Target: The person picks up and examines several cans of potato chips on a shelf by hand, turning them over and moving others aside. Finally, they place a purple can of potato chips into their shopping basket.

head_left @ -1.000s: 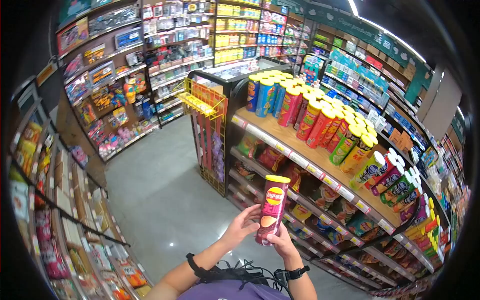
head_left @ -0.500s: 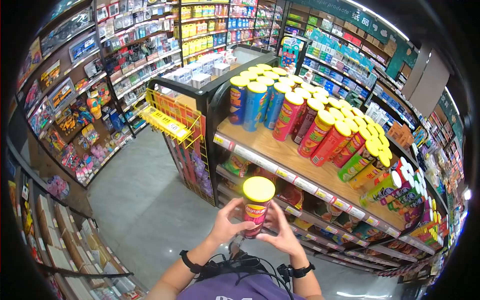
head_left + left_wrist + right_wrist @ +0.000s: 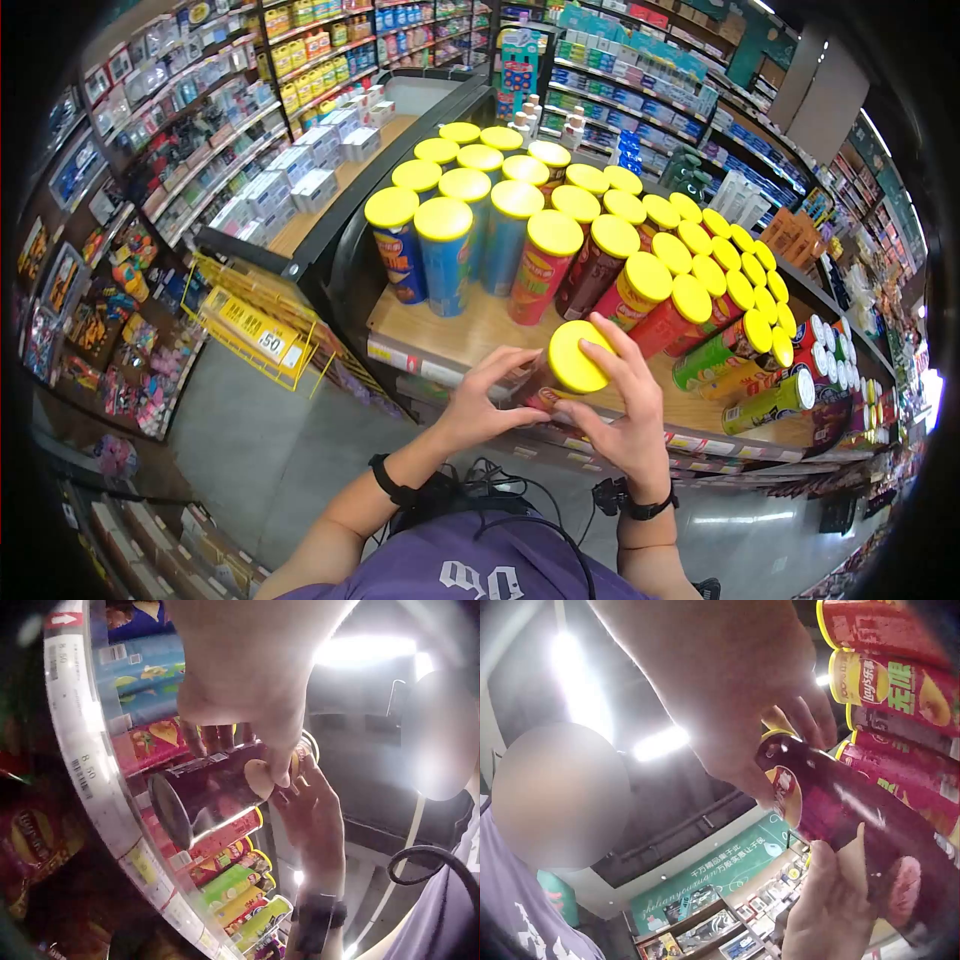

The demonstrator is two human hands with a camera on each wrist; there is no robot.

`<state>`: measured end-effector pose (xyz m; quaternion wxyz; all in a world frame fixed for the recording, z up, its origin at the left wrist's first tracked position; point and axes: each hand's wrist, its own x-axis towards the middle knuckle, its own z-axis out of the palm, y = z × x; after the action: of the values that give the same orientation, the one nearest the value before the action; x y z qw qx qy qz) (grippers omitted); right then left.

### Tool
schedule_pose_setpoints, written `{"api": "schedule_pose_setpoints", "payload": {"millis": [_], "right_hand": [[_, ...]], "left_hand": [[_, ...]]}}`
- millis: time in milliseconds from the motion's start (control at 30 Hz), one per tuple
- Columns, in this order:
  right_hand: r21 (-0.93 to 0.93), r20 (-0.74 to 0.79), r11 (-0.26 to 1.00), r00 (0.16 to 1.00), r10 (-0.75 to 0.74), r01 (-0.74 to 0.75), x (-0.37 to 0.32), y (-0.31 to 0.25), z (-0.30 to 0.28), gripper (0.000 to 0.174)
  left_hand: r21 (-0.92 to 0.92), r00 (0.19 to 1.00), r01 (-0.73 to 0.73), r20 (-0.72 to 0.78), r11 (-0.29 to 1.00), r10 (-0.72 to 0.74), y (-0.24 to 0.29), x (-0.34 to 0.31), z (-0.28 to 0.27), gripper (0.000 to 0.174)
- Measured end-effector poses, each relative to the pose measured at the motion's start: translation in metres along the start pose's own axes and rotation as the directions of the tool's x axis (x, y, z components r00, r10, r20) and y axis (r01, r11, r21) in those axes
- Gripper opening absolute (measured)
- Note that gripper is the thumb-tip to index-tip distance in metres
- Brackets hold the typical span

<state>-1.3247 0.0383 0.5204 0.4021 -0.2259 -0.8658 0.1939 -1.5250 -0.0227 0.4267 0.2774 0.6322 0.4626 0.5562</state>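
Both hands hold a dark maroon potato chip canister (image 3: 540,388) with a yellow lid, tilted in front of the shelf edge. My left hand (image 3: 482,402) grips its body, thumb on the near side, fingers behind it in the left wrist view. At the lidded end, my right hand (image 3: 632,412) has its thumb on the side and fingers curled over the lid's far edge. The right wrist view shows the canister's label (image 3: 787,799) under the right thumb. Just beyond stand rows of yellow-lidded chip canisters (image 3: 548,262) on a wooden shelf (image 3: 408,325).
A price rail (image 3: 440,373) runs along the shelf's front edge. To the left hangs a yellow wire rack (image 3: 255,335) with a price sign. White-lidded canisters (image 3: 775,400) stand at the right end. White boxes (image 3: 310,190) fill a neighbouring display behind a black frame.
The canister has tipped and moved toward the shelf as the person came closer. My left hand now grips its body, and the right has shifted from its base up to the lid.
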Motion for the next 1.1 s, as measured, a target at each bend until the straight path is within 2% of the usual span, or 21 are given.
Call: {"api": "schedule_pose_setpoints", "payload": {"millis": [100,167,233,267,300,367,400,467,600,667,700,800,1100], "right_hand": [[-0.012,-0.083,0.998,0.994,0.064,-0.066,0.022,-0.004,-0.002,0.056],[-0.062,-0.136,0.994,0.988,0.077,-0.086,0.032,-0.008,-0.001,0.055],[-0.097,-0.174,0.988,0.979,0.103,-0.122,0.042,-0.01,0.003,0.054],[-0.151,-0.198,0.979,0.975,0.104,-0.135,0.047,-0.01,0.005,0.054],[-0.201,-0.222,0.969,0.97,0.101,-0.146,0.053,-0.009,0.007,0.054],[-0.257,-0.218,0.957,0.973,0.08,-0.136,0.059,-0.004,0.011,0.057],[-0.276,-0.217,0.95,0.972,0.09,-0.149,0.063,-0.004,0.014,0.058],[-0.345,-0.205,0.926,0.975,0.088,-0.156,0.067,0.0,0.015,0.061],[-0.425,-0.155,0.887,0.98,0.127,-0.182,0.068,0.014,0.014,0.057],[-0.48,-0.119,0.862,0.986,0.12,-0.162,0.072,0.018,0.014,0.057],[-0.53,-0.079,0.837,0.991,0.111,-0.136,0.073,0.02,0.014,0.057],[-0.523,-0.047,0.839,0.989,0.144,-0.147,0.073,0.025,0.017,0.057],[-0.643,-0.013,0.754,0.986,0.166,-0.135,0.072,0.022,0.017,0.056]], "left_hand": [[-0.04,0.996,-0.076,0.038,0.996,0.077,-0.006,0.028,-0.005,0.072],[-0.105,0.996,-0.066,0.06,0.992,0.073,-0.008,0.043,-0.005,0.071],[-0.13,0.989,-0.15,-0.028,0.98,0.147,-0.011,0.054,-0.008,0.07],[-0.084,0.988,-0.152,-0.032,0.985,0.15,-0.01,0.056,-0.015,0.061],[-0.095,0.988,-0.153,-0.027,0.984,0.151,-0.015,0.056,-0.023,0.061],[-0.112,0.979,-0.176,0.083,0.978,0.185,-0.029,0.045,-0.039,0.044],[-0.125,0.977,-0.178,0.095,0.976,0.19,-0.035,0.038,-0.046,0.044],[-0.239,0.946,0.108,0.322,0.965,-0.026,-0.044,0.021,-0.058,0.027],[-0.229,0.944,0.012,0.325,0.973,0.065,-0.063,0.008,-0.074,0.019],[-0.241,0.941,0.08,0.338,0.967,0.006,-0.069,0.001,-0.08,0.019],[-0.244,0.941,0.081,0.34,0.966,0.007,-0.071,-0.001,-0.082,0.019],[-0.238,0.933,0.095,0.359,0.967,-0.003,-0.073,-0.002,-0.088,0.019],[-0.24,0.924,0.148,0.38,0.959,-0.047,-0.076,-0.01,-0.09,0.021]]}}
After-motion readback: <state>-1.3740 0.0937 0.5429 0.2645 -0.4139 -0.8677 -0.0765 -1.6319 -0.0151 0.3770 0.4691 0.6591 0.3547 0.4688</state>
